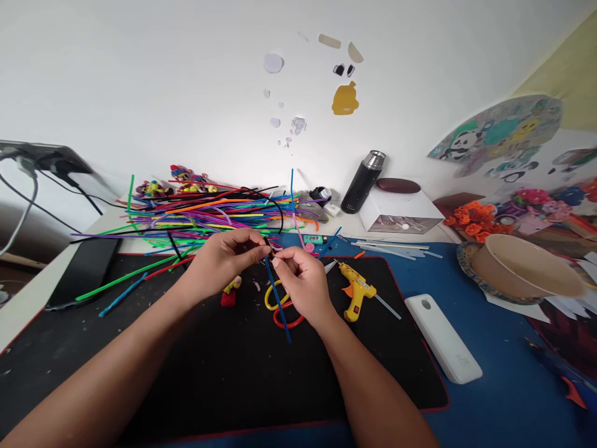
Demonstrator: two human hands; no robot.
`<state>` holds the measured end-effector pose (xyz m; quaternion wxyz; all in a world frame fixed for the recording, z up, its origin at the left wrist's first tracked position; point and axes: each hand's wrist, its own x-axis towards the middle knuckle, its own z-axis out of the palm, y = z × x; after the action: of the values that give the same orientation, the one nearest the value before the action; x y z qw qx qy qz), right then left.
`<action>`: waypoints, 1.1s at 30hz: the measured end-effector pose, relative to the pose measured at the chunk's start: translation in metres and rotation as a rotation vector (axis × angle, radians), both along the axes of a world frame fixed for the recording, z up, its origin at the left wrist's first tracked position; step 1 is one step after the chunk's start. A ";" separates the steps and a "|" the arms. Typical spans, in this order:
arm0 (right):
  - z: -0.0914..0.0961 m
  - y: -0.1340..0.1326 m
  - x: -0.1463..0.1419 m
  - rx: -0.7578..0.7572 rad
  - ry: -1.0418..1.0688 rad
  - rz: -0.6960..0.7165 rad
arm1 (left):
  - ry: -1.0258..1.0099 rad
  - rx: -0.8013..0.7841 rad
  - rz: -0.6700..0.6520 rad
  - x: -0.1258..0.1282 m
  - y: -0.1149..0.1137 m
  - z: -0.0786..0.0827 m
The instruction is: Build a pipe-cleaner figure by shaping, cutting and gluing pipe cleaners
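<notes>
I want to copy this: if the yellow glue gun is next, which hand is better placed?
Probably the right hand: the yellow glue gun lies just to its right. The left hand is farther away and would have to cross the right. Both hands are busy at the blue stem.

Blue pipe cleaner (pixel 278 301), black piece (pixel 267 242), between left hand (pixel 228 261) and right hand (pixel 304 281).
Blue straight, slanted, lower end free; black partly hidden.

Soft light brightens the wall (pixel 186 81); edges stretch.
</notes>
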<state>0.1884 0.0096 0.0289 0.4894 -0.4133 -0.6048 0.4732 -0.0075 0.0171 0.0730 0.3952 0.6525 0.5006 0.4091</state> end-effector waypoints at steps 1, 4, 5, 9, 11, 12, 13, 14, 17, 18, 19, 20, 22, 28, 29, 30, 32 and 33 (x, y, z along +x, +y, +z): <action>0.000 0.000 0.000 0.020 -0.030 -0.001 | 0.043 0.034 -0.004 -0.001 -0.001 0.001; 0.000 -0.001 -0.001 0.060 -0.119 0.007 | 0.173 0.123 -0.025 0.001 -0.003 0.004; -0.001 0.000 -0.002 0.072 -0.151 0.010 | 0.200 0.132 -0.038 0.002 -0.004 0.004; -0.003 -0.001 -0.004 0.072 -0.178 0.003 | 0.176 0.065 -0.042 0.006 -0.004 0.002; -0.004 0.000 -0.005 0.023 -0.107 0.017 | 0.103 0.013 -0.018 0.007 -0.002 0.001; -0.005 0.000 -0.005 -0.010 -0.063 0.029 | 0.059 -0.012 -0.012 0.006 -0.001 0.000; -0.005 0.000 -0.005 -0.047 -0.020 0.041 | 0.017 -0.039 -0.011 0.005 -0.001 0.000; -0.006 0.001 -0.004 -0.084 0.023 0.050 | -0.021 -0.064 -0.012 0.005 0.000 0.000; -0.009 0.003 -0.004 -0.177 0.160 0.067 | -0.098 -0.131 -0.026 0.003 0.002 0.000; -0.009 0.004 -0.004 -0.202 0.205 0.070 | -0.113 -0.147 -0.031 0.003 0.002 -0.001; -0.009 0.005 -0.004 -0.227 0.246 0.073 | -0.123 -0.157 -0.033 0.003 0.002 -0.001; -0.008 0.005 -0.004 -0.249 0.282 0.073 | -0.130 -0.161 -0.037 0.004 0.002 -0.002; -0.007 0.006 -0.005 -0.282 0.333 0.068 | -0.144 -0.154 -0.041 0.005 0.002 -0.003; -0.003 0.005 -0.003 -0.225 0.226 0.081 | -0.136 -0.125 -0.031 0.008 0.001 -0.002; -0.003 0.004 -0.003 -0.207 0.193 0.084 | -0.130 -0.127 -0.026 0.007 0.001 -0.002; -0.002 0.003 -0.003 -0.189 0.164 0.084 | -0.123 -0.127 -0.024 0.007 0.001 -0.001; -0.001 0.002 -0.001 -0.137 0.093 0.082 | -0.101 -0.104 -0.032 0.006 0.001 0.000; 0.000 0.002 0.000 -0.100 0.047 0.078 | -0.077 -0.077 -0.039 0.005 0.001 0.001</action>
<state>0.1881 0.0112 0.0288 0.4635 -0.4020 -0.5845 0.5310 -0.0021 0.0176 0.0737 0.4468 0.6303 0.4877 0.4065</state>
